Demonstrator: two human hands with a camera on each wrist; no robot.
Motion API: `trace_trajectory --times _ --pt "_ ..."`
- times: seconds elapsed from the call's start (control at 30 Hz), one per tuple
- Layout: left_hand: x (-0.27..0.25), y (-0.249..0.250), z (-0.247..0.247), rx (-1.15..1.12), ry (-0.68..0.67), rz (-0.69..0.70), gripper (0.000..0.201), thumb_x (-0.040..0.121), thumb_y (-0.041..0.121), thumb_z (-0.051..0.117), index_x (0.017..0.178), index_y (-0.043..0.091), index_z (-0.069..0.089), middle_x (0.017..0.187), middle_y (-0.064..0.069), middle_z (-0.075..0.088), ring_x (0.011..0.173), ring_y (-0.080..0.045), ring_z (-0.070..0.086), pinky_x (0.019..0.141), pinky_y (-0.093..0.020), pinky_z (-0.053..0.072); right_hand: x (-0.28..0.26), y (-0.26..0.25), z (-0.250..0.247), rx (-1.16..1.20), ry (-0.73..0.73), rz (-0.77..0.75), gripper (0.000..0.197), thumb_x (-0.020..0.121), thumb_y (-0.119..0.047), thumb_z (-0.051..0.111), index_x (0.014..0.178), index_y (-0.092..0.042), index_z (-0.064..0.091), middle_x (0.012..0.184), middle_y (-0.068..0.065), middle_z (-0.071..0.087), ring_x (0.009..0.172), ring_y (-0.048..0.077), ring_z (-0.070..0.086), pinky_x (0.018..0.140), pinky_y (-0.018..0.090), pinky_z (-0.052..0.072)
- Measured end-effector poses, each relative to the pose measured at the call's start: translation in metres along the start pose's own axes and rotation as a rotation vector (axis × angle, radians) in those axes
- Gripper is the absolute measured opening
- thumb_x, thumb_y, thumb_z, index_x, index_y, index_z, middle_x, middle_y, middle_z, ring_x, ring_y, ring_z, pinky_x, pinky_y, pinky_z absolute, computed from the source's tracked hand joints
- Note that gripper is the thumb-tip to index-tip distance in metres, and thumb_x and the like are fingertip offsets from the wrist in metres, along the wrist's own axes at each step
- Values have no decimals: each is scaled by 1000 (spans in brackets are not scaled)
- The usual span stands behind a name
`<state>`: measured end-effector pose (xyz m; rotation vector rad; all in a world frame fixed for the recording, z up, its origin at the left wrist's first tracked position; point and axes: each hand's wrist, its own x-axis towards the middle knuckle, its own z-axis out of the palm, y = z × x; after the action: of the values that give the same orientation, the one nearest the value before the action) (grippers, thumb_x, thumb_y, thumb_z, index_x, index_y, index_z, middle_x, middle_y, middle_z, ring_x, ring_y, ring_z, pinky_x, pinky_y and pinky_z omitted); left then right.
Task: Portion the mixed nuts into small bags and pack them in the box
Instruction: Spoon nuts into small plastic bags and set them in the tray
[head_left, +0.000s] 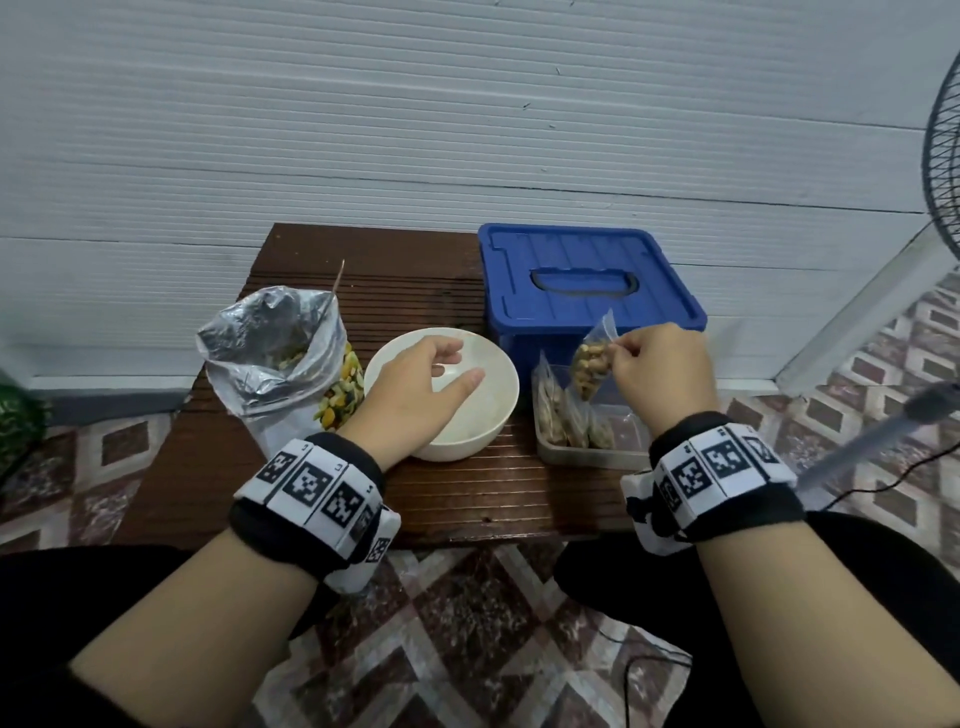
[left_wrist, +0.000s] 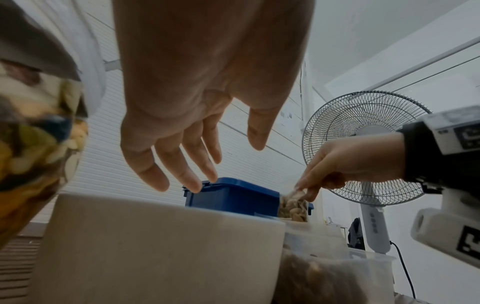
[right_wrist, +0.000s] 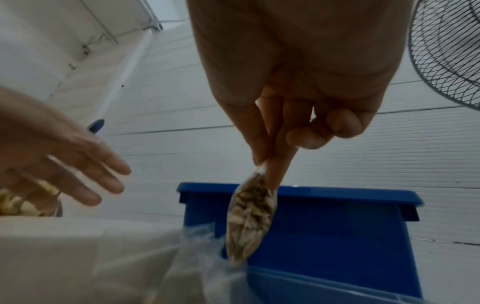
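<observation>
At far left I see the big foil bag of mixed nuts (head_left: 283, 358) standing open on the dark slatted wooden table (head_left: 467, 499), with plenty of nuts showing through its clear side, so I judge the supply is far from used up. Just right of it sits the white bowl (head_left: 483, 426); my left hand (head_left: 415, 389) hovers over it with fingers relaxed and spread, gripping nothing, and what little of the bowl's inside I can see looks bare. Next comes the clear tray (head_left: 587, 454), where several filled small bags (head_left: 558, 415) stand on edge against its left side while the right part is unfilled. My right hand (head_left: 660, 369) pinches the top of one more filled small bag (right_wrist: 250, 214) between thumb and forefinger, the other fingers curled, and the bag hangs above the tray in front of the blue box (head_left: 587, 280). That box has its lid on, so whether any bags are inside it I cannot tell; my guess is portioning is partway through. The low table stands against a white ribbed wall (head_left: 467, 130) on a floor of patterned tiles (head_left: 467, 623), and a standing fan (left_wrist: 369, 148) is at far right.
</observation>
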<state>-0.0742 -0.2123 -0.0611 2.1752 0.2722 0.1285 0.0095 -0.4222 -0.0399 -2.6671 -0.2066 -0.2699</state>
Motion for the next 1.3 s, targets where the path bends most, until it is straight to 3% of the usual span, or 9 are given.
trace_trajectory --times 0.1,0.2,0.27,0.37,0.5,0.67,0.93,1.03,1.3 --pt "-1 0 0 11 -18 -3 45 92 36 60 132 18 49 128 4 57 117 -10 51 103 -29 39 0 0 2 -11 65 14 28 91 -18 53 78 -3 72 70 16 67 71 33 61 64 36 50" --pt "-1 0 -1 18 -29 -12 45 92 36 58 132 18 49 130 4 57 119 -10 51 101 -27 38 1 1 -1 46 77 74 31 91 -18 54 72 -1 71 68 16 66 64 28 56 56 27 38" --pt "-2 1 -1 20 -33 -17 44 93 36 58 132 19 49 130 5 56 118 -10 50 101 -27 38 -1 2 1 71 46 103 31 91 -18 54 70 -2 70 66 13 65 65 27 56 58 25 35" --pt "-3 3 0 23 -41 -21 44 93 36 57 132 19 49 130 5 56 119 -10 50 100 -26 37 -8 2 14 93 -43 130 26 92 -19 54 77 -8 72 73 9 66 81 31 63 67 29 42" --pt "-4 2 0 37 -57 -24 44 93 36 57 132 19 49 130 4 56 120 -10 50 99 -25 36 -14 -2 26 226 -70 185 22 94 -24 55 92 -10 73 93 9 71 94 25 62 82 31 45" --pt "-5 2 -2 35 -63 -27 43 93 35 57 133 19 49 131 4 56 120 -11 49 100 -26 37 -17 -1 36 296 -32 175 17 94 -24 56 94 -14 69 92 7 70 91 24 63 83 35 49" --pt "-6 3 -2 53 -82 -31 43 94 35 56 133 19 48 131 3 56 121 -11 49 99 -25 36 -16 7 44 217 -218 239 17 93 -29 54 98 -17 66 97 8 69 95 26 63 86 42 52" --pt "-6 4 -3 54 -82 -31 43 94 35 56 133 19 48 131 3 56 122 -12 49 101 -27 36 -15 8 41 274 -194 232 21 92 -34 57 100 -18 68 96 6 70 95 22 62 88 39 51" --pt "-6 4 -4 49 -77 -33 42 94 34 56 132 19 49 130 3 57 121 -12 50 102 -29 37 -14 8 33 271 -66 126 17 80 -40 71 82 -24 68 80 -7 67 87 14 62 86 37 51"
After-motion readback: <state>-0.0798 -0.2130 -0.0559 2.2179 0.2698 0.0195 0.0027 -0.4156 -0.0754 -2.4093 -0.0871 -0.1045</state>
